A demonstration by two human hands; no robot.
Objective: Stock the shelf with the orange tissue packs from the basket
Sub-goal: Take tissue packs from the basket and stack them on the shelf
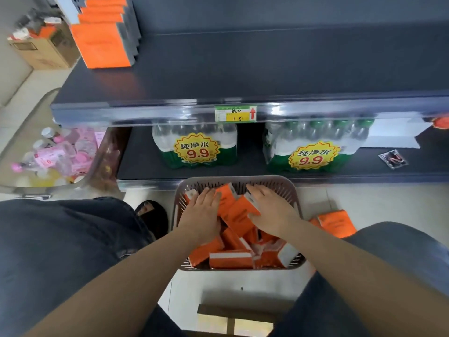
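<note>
Both hands are down in the basket [295, 190], which sits on the floor right in front of the shelving, between the person's knees. Look at the left hand [201, 212]: palm down, fingers fairly straight and spread, resting on the jumble of orange tissue packs [230, 260], touching rather than gripping. Over to the right hand [269, 210]: its fingers hook over the white end of a tilted pack [239, 214] and the thumb is tucked against its side, so that one is grasped. The basket is full, with packs lying every which way. Up on the dark shelf [243, 69], at its far left end, a row of upright packs [102, 42] stands one behind another. A price label [235, 113] is clipped to the shelf's front edge. Below it, two wrapped bundles of water bottles [196, 147] sit side by side, each with a yellow 9.9 sticker. Just right of the basket, loose packs [336, 223] lie on the floor, partly hidden by the knee. Off to the left are a bin of pink items [60, 154] and a cardboard box [46, 47].
</note>
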